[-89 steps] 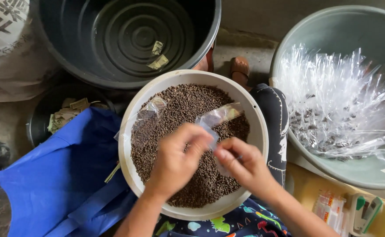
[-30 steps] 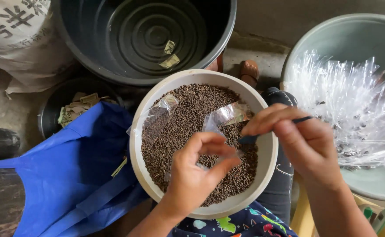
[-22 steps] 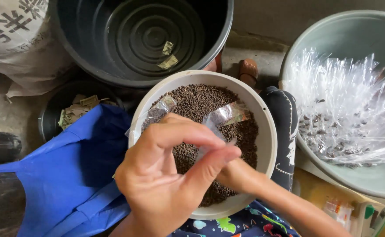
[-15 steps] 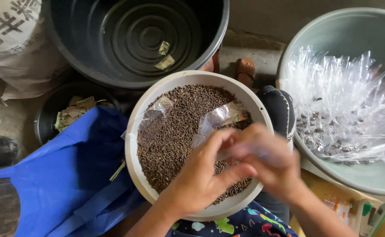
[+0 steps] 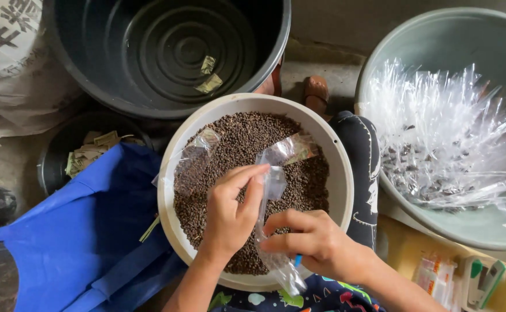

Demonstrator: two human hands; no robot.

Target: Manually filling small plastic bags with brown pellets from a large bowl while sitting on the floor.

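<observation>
A cream round basin (image 5: 340, 173) full of small dark brown pellets (image 5: 241, 138) sits on my lap. My left hand (image 5: 230, 214) and my right hand (image 5: 313, 242) hold a small clear plastic bag (image 5: 273, 190) over the pellets. The left fingers pinch its upper part, the right hand grips it lower down. A blue bit of something shows under my right fingers. Two more clear bags lie on the pellets, one at the left (image 5: 192, 162) and one toward the far side (image 5: 290, 149).
A large dark tub (image 5: 166, 52) stands beyond the basin. A pale green basin (image 5: 414, 46) on the right holds several clear filled bags (image 5: 449, 138). A blue cloth bag (image 5: 85, 231) lies left, a white sack (image 5: 10, 63) far left, a yellow tray (image 5: 484, 277) at lower right.
My right hand came back from the right side to the bag. Both hands now hold the clear bag lower, near the basin's near edge.
</observation>
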